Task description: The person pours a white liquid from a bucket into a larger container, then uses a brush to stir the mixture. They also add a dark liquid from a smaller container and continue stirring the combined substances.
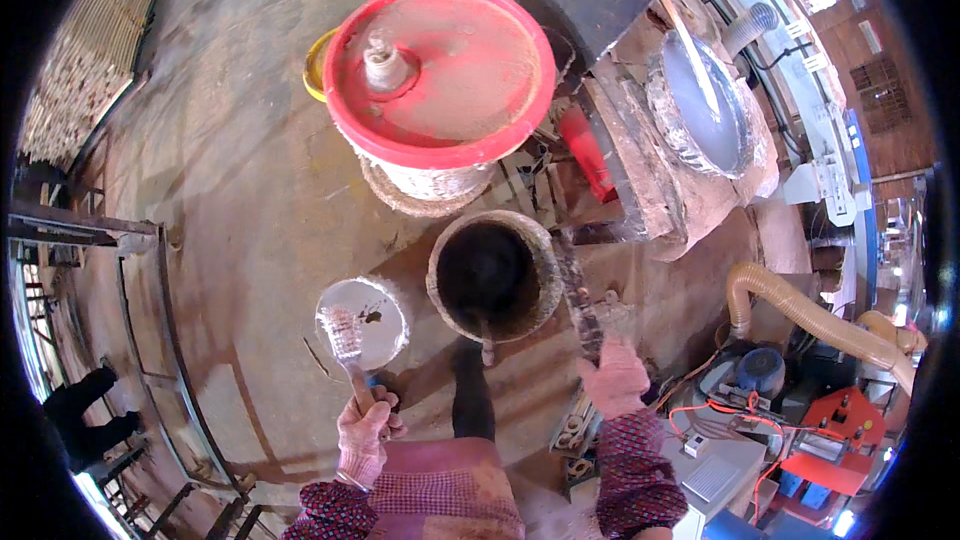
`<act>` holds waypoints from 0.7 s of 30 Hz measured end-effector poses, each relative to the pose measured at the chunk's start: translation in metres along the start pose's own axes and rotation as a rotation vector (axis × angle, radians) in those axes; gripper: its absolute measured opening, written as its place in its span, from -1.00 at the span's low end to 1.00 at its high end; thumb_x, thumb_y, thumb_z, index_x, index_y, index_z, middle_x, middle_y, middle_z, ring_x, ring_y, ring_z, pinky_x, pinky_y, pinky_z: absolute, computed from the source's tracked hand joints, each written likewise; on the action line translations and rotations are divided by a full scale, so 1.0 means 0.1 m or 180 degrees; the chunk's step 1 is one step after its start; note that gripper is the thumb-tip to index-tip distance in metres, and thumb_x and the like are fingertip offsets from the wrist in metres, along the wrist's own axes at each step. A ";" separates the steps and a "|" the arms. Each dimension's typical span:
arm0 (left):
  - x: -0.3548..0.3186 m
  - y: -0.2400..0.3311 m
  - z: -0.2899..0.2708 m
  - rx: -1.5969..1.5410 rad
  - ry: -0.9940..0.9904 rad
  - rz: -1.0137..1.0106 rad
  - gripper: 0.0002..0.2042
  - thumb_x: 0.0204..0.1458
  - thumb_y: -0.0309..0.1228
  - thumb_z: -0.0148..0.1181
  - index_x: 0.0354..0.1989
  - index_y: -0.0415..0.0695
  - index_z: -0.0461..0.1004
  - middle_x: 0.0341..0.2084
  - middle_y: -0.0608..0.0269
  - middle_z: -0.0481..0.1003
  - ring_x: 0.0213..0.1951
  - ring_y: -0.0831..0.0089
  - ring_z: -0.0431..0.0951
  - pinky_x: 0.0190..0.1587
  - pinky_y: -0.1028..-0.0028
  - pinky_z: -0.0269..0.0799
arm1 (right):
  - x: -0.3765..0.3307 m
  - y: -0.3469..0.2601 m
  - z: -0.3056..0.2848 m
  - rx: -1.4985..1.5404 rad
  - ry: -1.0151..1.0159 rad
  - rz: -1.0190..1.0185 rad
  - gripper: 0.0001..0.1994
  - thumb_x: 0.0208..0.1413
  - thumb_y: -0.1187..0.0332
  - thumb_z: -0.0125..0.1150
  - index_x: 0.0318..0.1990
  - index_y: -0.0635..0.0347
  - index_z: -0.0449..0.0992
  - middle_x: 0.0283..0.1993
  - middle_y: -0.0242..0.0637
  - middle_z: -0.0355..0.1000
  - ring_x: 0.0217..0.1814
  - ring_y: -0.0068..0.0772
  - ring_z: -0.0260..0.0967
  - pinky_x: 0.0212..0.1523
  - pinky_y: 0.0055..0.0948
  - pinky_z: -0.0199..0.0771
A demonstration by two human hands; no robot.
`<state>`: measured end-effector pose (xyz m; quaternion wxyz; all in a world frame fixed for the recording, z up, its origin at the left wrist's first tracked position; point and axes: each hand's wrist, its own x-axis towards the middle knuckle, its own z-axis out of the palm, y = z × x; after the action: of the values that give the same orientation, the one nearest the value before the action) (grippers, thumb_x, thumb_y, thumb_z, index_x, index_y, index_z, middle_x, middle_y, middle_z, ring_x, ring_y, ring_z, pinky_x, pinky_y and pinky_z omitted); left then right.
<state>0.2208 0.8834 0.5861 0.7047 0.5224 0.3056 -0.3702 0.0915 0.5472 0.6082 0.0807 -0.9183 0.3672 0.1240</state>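
My left hand (364, 432), closed round a wooden handle, holds a brush (343, 332) with pale, coated bristles. The bristles overlap a small white pail (396, 318) that has dark flecks inside; whether they touch it I cannot tell. Just right of that pail stands a crusted round bucket (438, 292) with a dark interior. Beyond the bucket's right rim reaches a long, dark, caked bar (578, 298), gripped at its near end by my right hand (614, 380). Both hands look pale and dusty, perhaps gloved.
A large drum with a red lid (450, 125) stands ahead. At the far right, a crusted basin (745, 130) holds greyish liquid and a pale stick. A ribbed hose (790, 318) and red machinery (840, 420) lie right. Metal rails (170, 340) and a person's dark-clothed legs (88, 410) are left.
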 end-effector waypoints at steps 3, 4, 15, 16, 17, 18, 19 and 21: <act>0.05 -0.02 -0.24 -0.0016 0.0182 0.0078 -0.74 0.01 -0.44 0.24 -0.13 -0.15 0.40 -0.34 0.27 0.51 -0.55 0.53 0.51 -0.49 0.40 0.56 | 0.16 -0.61 0.20 -0.0174 0.0203 -0.0159 -0.38 -0.12 0.06 0.32 0.05 0.25 0.31 -0.14 -0.02 0.43 -0.14 0.01 0.44 -0.14 -0.09 0.45; 0.06 -0.03 -0.31 -0.0035 0.0198 0.0066 -0.75 0.01 -0.45 0.23 -0.13 -0.15 0.40 -0.34 0.26 0.51 -0.55 0.53 0.50 -0.49 0.41 0.55 | 0.24 -0.82 0.37 -0.0032 0.0173 -0.0112 -0.31 -0.15 0.08 0.36 0.11 0.24 0.27 -0.16 0.00 0.43 -0.18 0.04 0.43 -0.14 -0.07 0.44; -0.02 -0.02 -0.73 0.0070 0.0561 -0.0169 -0.78 0.01 -0.54 0.11 -0.14 -0.18 0.41 -0.36 0.26 0.51 -0.58 0.50 0.48 -0.53 0.41 0.49 | 0.46 -1.94 2.22 -0.0177 -0.0378 -0.0408 -0.41 -0.17 0.00 0.37 -0.05 0.15 0.33 -0.10 -0.05 0.41 -0.04 -0.02 0.39 -0.05 -0.01 0.35; 0.01 -0.05 -0.74 0.0027 0.0565 -0.0176 -0.78 0.01 -0.54 0.10 -0.14 -0.18 0.41 -0.36 0.26 0.51 -0.58 0.50 0.48 -0.52 0.40 0.49 | 0.51 -1.91 2.39 -0.0242 -0.0476 -0.0318 -0.41 -0.18 0.00 0.38 -0.05 0.14 0.33 -0.08 -0.05 0.41 -0.03 -0.04 0.39 -0.04 -0.01 0.35; 0.03 -0.06 -0.77 0.0017 0.0552 -0.0176 -0.78 0.01 -0.55 0.10 -0.14 -0.18 0.41 -0.36 0.26 0.51 -0.58 0.49 0.48 -0.52 0.40 0.50 | 0.54 -1.94 2.46 -0.0285 -0.0570 -0.0251 -0.41 -0.19 0.01 0.39 -0.05 0.12 0.33 -0.07 -0.06 0.40 -0.03 -0.05 0.38 -0.04 -0.01 0.35; 0.05 -0.07 -0.80 0.0009 0.0538 -0.0177 -0.78 0.01 -0.55 0.09 -0.13 -0.18 0.41 -0.35 0.25 0.51 -0.58 0.49 0.48 -0.52 0.40 0.50 | 0.57 -1.91 2.51 -0.0396 -0.0513 -0.0319 -0.41 -0.19 0.01 0.40 -0.06 0.12 0.33 -0.05 -0.07 0.40 -0.02 -0.05 0.38 -0.03 -0.01 0.34; 0.06 -0.08 -0.84 0.0011 0.0540 -0.0176 -0.78 0.01 -0.56 0.08 -0.13 -0.19 0.41 -0.35 0.25 0.51 -0.58 0.48 0.49 -0.52 0.39 0.51 | 0.58 -1.90 2.55 -0.0492 -0.0467 -0.0392 -0.42 -0.19 0.02 0.40 -0.06 0.12 0.33 -0.04 -0.07 0.39 -0.01 -0.05 0.37 -0.02 -0.01 0.33; 0.10 -0.09 -0.89 -0.0065 0.0570 -0.0153 -0.77 0.01 -0.56 0.08 -0.13 -0.19 0.41 -0.34 0.23 0.51 -0.58 0.48 0.49 -0.52 0.40 0.50 | 0.63 -1.82 2.61 -0.0466 -0.0488 -0.0482 -0.42 -0.20 0.03 0.40 -0.05 0.11 0.34 -0.01 -0.07 0.37 0.02 -0.05 0.36 0.01 0.00 0.32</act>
<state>0.2143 0.9654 0.5495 0.6708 0.5387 0.3836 -0.3356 0.2182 0.6991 0.3506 0.0503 -0.9347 0.2795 0.2139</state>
